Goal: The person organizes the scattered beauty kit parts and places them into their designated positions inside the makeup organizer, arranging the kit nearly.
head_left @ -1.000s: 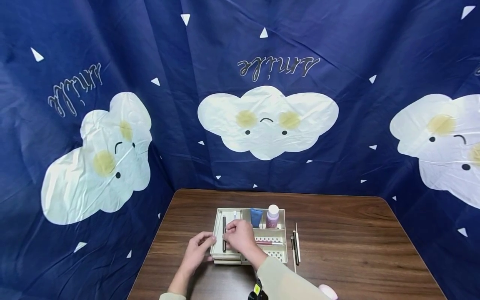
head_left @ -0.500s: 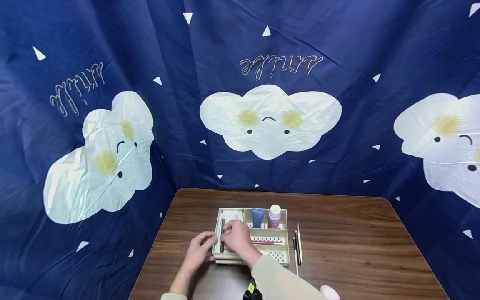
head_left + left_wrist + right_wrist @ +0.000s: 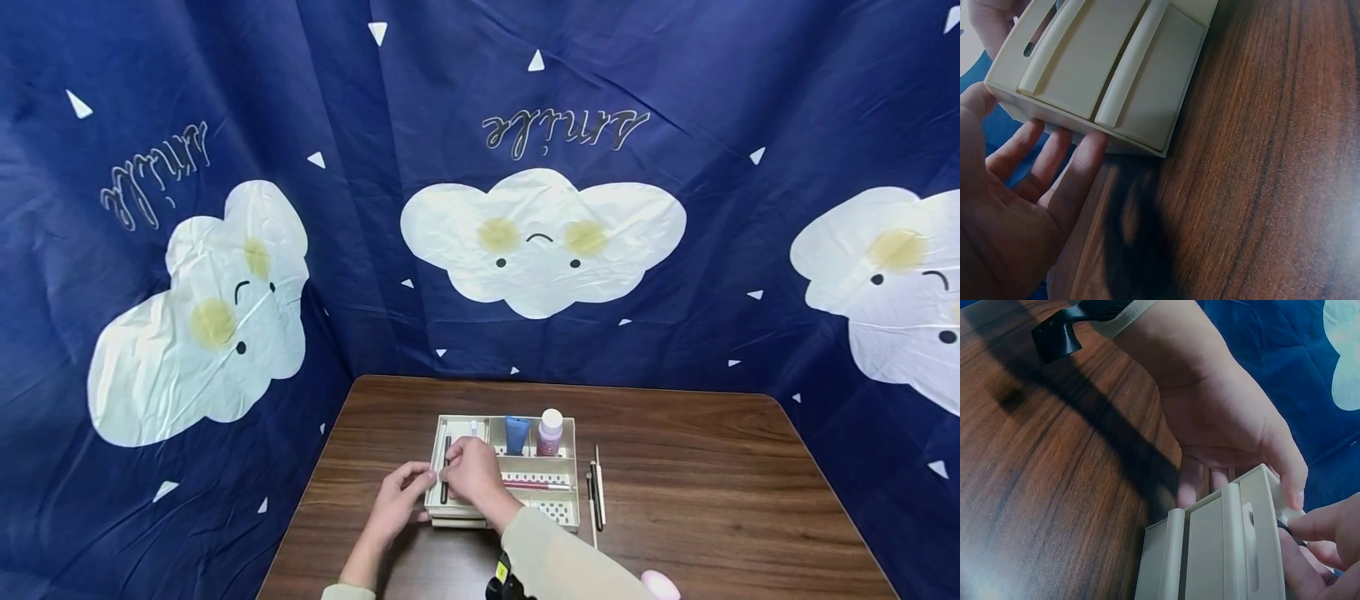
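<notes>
A cream storage box (image 3: 572,496) with open compartments on top and drawers at the front stands on the table. My right hand (image 3: 472,473) pinches a slim black pen-like stick (image 3: 444,492), which lies along the box's left compartment. In the right wrist view, part of the black stick (image 3: 1291,532) shows between the right hand's fingers (image 3: 1313,525). My left hand (image 3: 397,496) holds the box's left side. Its thumb (image 3: 1297,499) comes over the top rim, while its fingers (image 3: 1082,159) rest against the side wall near the drawers (image 3: 1138,94).
A blue tube (image 3: 516,435) and a purple bottle (image 3: 550,435) with a white cap stand in the rear compartments. A red slim stick (image 3: 532,484) lies in the middle one. Several slim brushes (image 3: 597,496) lie right of the box; a pink rounded object (image 3: 660,585) sits near the front.
The right hand and black stick have shifted slightly left within the compartment, closer to the box's left wall. The left hand keeps its place on the side.
</notes>
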The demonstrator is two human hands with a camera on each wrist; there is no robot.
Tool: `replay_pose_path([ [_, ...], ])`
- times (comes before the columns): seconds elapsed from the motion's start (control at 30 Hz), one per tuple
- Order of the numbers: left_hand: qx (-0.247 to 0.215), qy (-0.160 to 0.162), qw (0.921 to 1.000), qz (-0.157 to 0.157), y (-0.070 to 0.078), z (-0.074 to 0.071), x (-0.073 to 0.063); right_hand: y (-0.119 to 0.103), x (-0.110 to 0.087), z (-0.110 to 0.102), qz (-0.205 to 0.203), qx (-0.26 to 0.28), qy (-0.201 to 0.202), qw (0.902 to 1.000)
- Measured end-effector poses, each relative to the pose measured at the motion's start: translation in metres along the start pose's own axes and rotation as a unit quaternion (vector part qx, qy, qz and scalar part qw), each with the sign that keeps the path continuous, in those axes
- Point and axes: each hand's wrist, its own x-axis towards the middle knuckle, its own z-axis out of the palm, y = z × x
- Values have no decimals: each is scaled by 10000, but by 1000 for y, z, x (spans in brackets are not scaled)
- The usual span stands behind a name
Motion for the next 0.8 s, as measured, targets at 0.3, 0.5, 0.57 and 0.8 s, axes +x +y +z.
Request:
replay_pose_path([
  [0.3, 81, 1, 10000, -35, -1, 1, 1, -1, -1, -6, 90, 470, -64, 9988],
  [0.5, 301, 141, 9994, -9, -3, 2, 3, -2, -1, -19, -436, -136, 156, 9988],
  [0.57, 258, 154, 9995, 0, -4, 3, 1, -2, -2, -25, -634, -400, 284, 9968],
  [0.8, 195, 114, 9997, 80, -5, 3, 1, -3, -5, -43, -1014, -573, 242, 9929],
])
